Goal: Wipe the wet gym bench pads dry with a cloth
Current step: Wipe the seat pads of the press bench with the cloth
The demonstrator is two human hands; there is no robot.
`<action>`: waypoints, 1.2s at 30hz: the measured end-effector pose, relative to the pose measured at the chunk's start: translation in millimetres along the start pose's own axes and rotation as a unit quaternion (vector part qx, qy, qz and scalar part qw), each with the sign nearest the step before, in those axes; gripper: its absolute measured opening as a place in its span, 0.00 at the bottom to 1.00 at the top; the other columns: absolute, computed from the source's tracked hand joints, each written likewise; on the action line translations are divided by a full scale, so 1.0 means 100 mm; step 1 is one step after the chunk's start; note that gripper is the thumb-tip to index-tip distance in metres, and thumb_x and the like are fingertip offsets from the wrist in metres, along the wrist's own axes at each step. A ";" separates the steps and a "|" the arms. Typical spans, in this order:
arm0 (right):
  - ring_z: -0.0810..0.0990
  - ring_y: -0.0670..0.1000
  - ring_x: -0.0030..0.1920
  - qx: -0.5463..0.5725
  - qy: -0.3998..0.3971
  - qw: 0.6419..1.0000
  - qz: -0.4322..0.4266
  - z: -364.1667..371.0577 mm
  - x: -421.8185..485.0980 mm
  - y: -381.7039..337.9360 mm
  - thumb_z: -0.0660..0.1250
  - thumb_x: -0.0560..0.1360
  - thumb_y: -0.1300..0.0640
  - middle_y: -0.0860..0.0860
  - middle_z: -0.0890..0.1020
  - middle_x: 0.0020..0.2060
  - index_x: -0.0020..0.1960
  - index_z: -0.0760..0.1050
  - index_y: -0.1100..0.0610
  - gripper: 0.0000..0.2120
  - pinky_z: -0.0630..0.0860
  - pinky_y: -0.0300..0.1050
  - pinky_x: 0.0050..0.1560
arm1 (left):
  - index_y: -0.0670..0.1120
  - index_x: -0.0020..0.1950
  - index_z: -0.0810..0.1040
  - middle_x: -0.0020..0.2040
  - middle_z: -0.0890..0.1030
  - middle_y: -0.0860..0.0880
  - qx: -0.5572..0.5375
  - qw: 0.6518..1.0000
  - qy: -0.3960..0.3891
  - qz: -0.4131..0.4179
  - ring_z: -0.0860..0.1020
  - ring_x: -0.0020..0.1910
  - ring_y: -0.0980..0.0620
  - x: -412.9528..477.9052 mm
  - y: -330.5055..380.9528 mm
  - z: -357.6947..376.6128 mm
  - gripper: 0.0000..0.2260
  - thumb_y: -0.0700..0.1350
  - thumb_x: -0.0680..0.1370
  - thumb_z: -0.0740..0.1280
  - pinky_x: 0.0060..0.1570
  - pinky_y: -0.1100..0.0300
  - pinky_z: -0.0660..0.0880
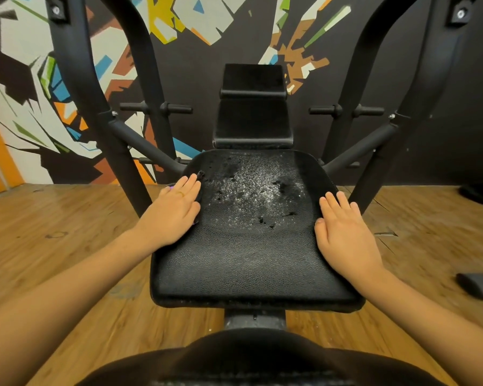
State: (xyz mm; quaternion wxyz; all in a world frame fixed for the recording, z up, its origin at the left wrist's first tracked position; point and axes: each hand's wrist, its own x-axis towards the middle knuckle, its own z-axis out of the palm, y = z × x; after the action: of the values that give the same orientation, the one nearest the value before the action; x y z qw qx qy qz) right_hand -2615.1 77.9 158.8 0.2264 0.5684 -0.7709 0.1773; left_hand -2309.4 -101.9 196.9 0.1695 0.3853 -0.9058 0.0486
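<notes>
Black pebbled-vinyl bench seat pad (246,260), water beaded on its far half; firm, probably slick. Flat on its side edges lie the left hand (176,210) and right hand (343,232), fingers straight. What seems a dark limp cloth (200,174) peeks from under the left hand, best pushed flat-palmed.

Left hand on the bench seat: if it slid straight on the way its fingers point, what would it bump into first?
Probably the small dark lump right at the left hand's fingertips on the seat pad; what it is, I cannot tell. Beyond that, the back pad's lower corner.
</notes>
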 end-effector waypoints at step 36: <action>0.53 0.54 0.81 -0.022 -0.042 0.997 -0.062 0.01 -0.09 -0.01 0.42 0.81 0.40 0.56 0.57 0.81 0.82 0.55 0.60 0.36 0.45 0.50 0.79 | 0.41 0.82 0.52 0.83 0.50 0.44 -0.034 0.999 -0.019 -0.008 0.51 0.82 0.45 1.16 -0.16 -0.12 0.25 0.45 0.87 0.52 0.78 0.49 0.52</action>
State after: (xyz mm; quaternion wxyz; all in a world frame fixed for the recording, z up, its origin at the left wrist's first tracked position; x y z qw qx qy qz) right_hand -2612.5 84.2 153.3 0.2167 0.6167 -0.7468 0.1222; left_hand -2369.3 -189.2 247.4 0.1655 0.3876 -0.9068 0.0089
